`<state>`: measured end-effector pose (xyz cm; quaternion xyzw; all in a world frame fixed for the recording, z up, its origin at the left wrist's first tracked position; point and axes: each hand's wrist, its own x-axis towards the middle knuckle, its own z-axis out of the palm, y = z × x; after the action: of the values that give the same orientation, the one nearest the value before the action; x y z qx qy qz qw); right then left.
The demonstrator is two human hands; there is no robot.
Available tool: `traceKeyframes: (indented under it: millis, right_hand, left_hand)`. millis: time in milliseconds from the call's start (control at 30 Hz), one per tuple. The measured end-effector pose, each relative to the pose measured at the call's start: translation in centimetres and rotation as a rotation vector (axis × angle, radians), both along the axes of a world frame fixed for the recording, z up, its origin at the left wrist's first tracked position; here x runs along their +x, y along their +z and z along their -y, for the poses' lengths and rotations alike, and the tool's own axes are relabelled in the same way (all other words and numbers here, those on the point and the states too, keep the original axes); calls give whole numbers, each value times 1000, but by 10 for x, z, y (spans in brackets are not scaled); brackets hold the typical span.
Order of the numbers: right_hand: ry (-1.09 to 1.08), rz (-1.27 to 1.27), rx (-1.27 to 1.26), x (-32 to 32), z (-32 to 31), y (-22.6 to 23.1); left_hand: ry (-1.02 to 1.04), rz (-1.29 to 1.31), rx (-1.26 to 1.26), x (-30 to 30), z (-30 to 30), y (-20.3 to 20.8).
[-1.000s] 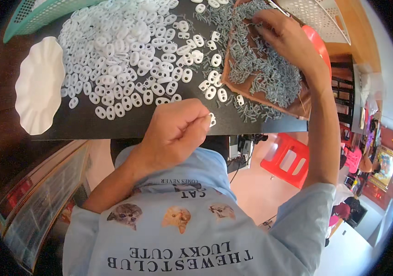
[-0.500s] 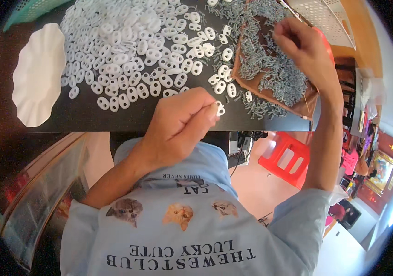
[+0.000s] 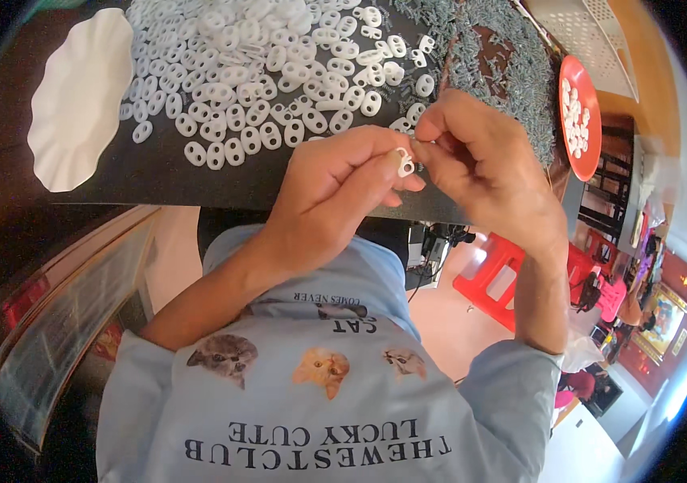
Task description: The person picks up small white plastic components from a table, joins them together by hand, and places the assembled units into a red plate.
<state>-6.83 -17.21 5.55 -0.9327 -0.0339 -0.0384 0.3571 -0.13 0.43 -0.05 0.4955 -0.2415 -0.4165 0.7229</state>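
Between the thumb and fingers of my left hand (image 3: pixel 335 189) is a white plastic cord lock piece (image 3: pixel 405 167) with round holes, held just above the table's near edge. My right hand (image 3: pixel 492 165) meets it from the right, thumb and forefinger pinched together. A tiny grey metal piece (image 3: pixel 421 143) barely shows at those fingertips; its exact shape is too small to tell. Beyond my left hand spreads a big heap of similar white cord lock pieces (image 3: pixel 231 76). Past my right hand lies a pile of small grey metal pieces (image 3: pixel 512 88), looking like springs, on a brown sheet.
A white wavy-edged dish (image 3: pixel 78 101) rests at the table's left. On the right, a red plate (image 3: pixel 592 153) holds several white pieces. A perforated pale basket (image 3: pixel 585 40) stands at the far right. Below the dark table (image 3: pixel 158 173), a red stool (image 3: pixel 488 282) is on the floor.
My right hand has come from above the grey pile, down and left, to the cord lock piece. My left hand has moved slightly up and right, still gripping it. The red plate shows more fully.
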Motion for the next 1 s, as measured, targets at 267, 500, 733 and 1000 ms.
traceKeyframes:
  millis: [267, 500, 733, 1000]
  right_hand:
    - [61, 4, -14, 6, 4, 2]
    - [-5, -14, 39, -10, 7, 9]
    - [-256, -113, 447, -18, -11, 7]
    - [-303, -105, 459, -13, -22, 6]
  left_hand:
    - [18, -52, -80, 2, 1, -8]
    - [10, -36, -82, 3, 2, -3]
    - [-57, 78, -103, 9, 1, -11]
    - [-31, 57, -73, 2, 1, -8]
